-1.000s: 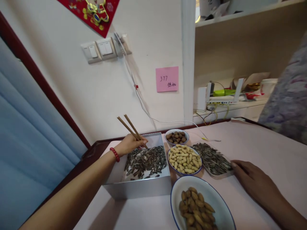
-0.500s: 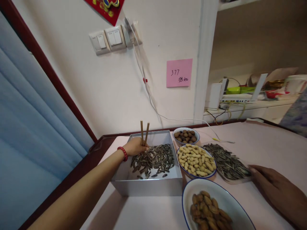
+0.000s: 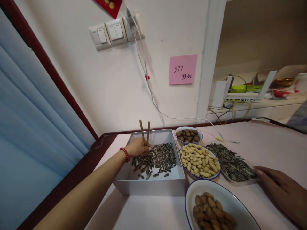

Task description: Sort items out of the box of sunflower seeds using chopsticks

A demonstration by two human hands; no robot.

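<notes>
My left hand (image 3: 137,147), with a red bead bracelet at the wrist, is closed around a pair of wooden chopsticks (image 3: 145,132) that stand nearly upright. Their tips are down among the sunflower seeds (image 3: 157,157) in a silver square box (image 3: 148,187). My right hand (image 3: 280,188) lies flat on the table, fingers stretched out, touching the near right edge of a flat tray of sunflower seeds (image 3: 230,161).
A bowl of peanuts (image 3: 199,159), a small bowl of brown nuts (image 3: 188,135) and a near bowl of almonds (image 3: 213,212) sit right of the box. A white cable (image 3: 216,135) crosses the table's back. A wall, a shelf and a blue curtain surround the table.
The chopsticks have swung from leaning left to nearly upright, their tips in the box's seeds. The camera has shifted, so everything sits further right. My right hand stays at the tray.
</notes>
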